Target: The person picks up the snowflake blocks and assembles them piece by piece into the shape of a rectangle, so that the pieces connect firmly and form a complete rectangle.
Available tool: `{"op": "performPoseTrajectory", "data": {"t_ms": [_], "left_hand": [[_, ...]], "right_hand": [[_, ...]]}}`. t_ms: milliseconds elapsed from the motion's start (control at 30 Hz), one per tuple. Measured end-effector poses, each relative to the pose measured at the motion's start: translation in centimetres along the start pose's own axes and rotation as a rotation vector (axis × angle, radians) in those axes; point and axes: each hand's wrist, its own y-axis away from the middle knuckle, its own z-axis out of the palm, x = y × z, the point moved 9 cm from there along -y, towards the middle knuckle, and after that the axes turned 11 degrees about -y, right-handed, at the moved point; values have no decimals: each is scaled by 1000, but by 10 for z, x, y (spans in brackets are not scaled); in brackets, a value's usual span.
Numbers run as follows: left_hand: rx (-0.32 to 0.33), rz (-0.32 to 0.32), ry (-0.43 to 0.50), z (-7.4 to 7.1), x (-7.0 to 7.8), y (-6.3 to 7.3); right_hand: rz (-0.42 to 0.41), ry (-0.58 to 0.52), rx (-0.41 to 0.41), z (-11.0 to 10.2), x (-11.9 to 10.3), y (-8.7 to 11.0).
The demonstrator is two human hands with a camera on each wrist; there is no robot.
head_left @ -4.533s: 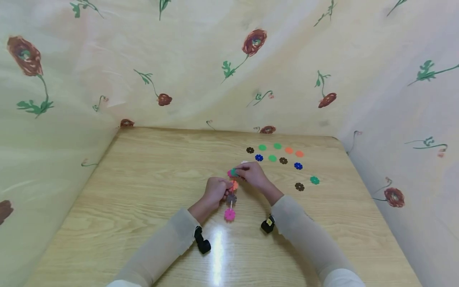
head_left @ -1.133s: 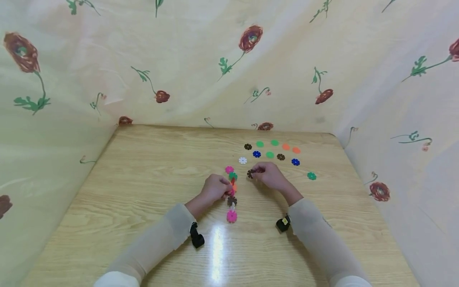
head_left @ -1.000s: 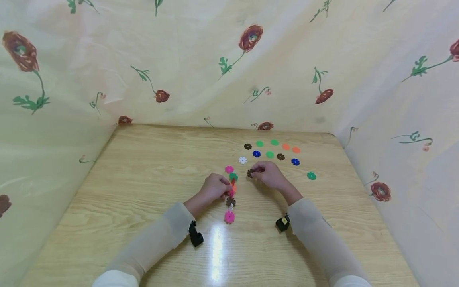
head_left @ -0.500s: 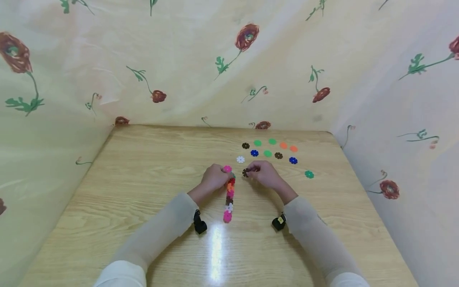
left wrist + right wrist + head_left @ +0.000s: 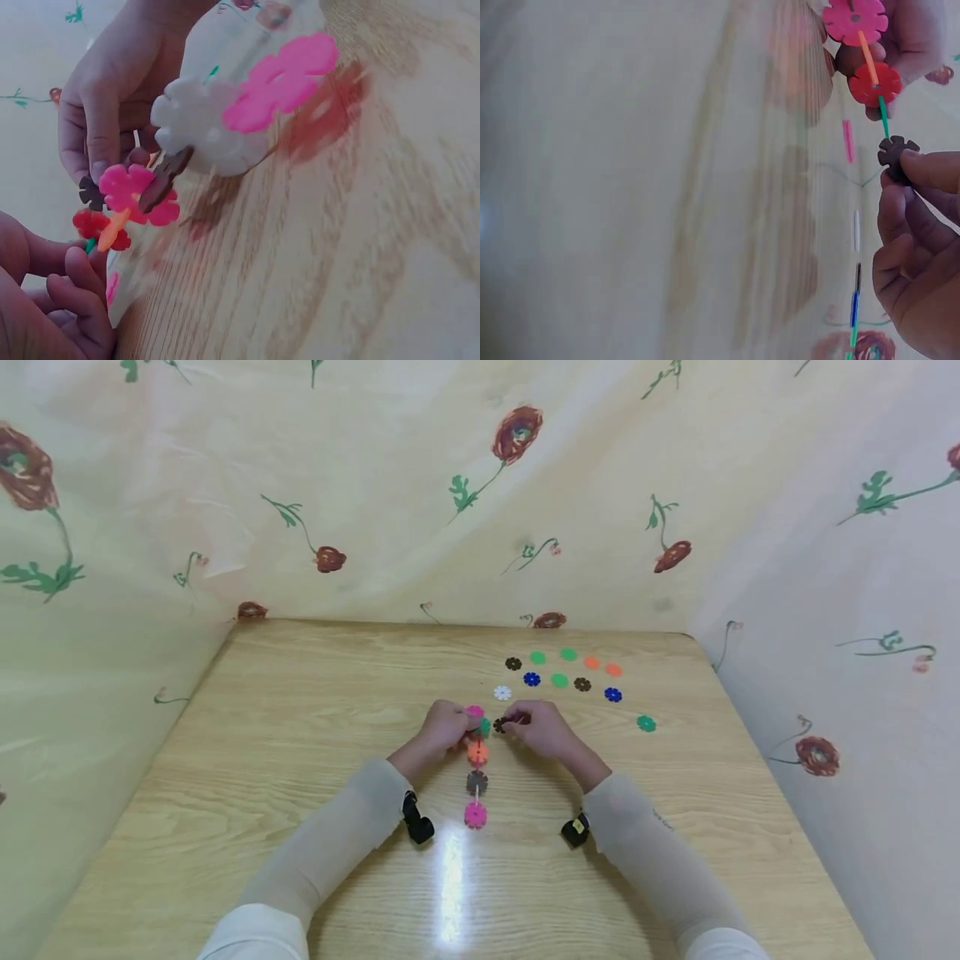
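A chain of interlocking flower-shaped discs stands out over the table, with a pink disc [image 5: 476, 815] at its near end, then white [image 5: 202, 124], brown [image 5: 477, 782], pink [image 5: 142, 195], orange [image 5: 477, 753], red [image 5: 874, 83] and green [image 5: 485, 727] discs. Near the green end, my left hand [image 5: 446, 727] grips the chain; its fingers partly hide the pieces there. My right hand [image 5: 542, 727] pinches a loose brown disc [image 5: 897, 156] between thumb and fingers. That disc is at the green disc's edge; whether their slots engage I cannot tell.
Beyond my left hand lies a pink disc [image 5: 474, 711]. A white disc [image 5: 502, 692] and several green, blue, brown and orange discs [image 5: 592, 662] lie flat at the back right. One green disc [image 5: 647, 723] sits apart, right of my right hand. Flowered cloth [image 5: 375, 485] surrounds the wooden table.
My right hand has let go of the chain's green disc, picked up a brown disc from the right and carried it left to the chain. My left hand has shifted its grip toward the green end.
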Motion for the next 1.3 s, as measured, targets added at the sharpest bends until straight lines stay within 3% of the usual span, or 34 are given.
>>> {"op": "performPoseTrajectory", "data": {"t_ms": [167,433,867,1300], "left_hand": [[-38,-8,63,0,-2,3],[-28,2,60,-1,-5,3],[-23,-46,120,1,-12,4],[60,-39,90,-6,-11,3]], "right_hand": [[-70,59,-3,5,-11,1],[-124,63,30,6,-17,2],[-111,17,46,8,-11,-1],[-108,-23,-42,14,-10,-12]]}}
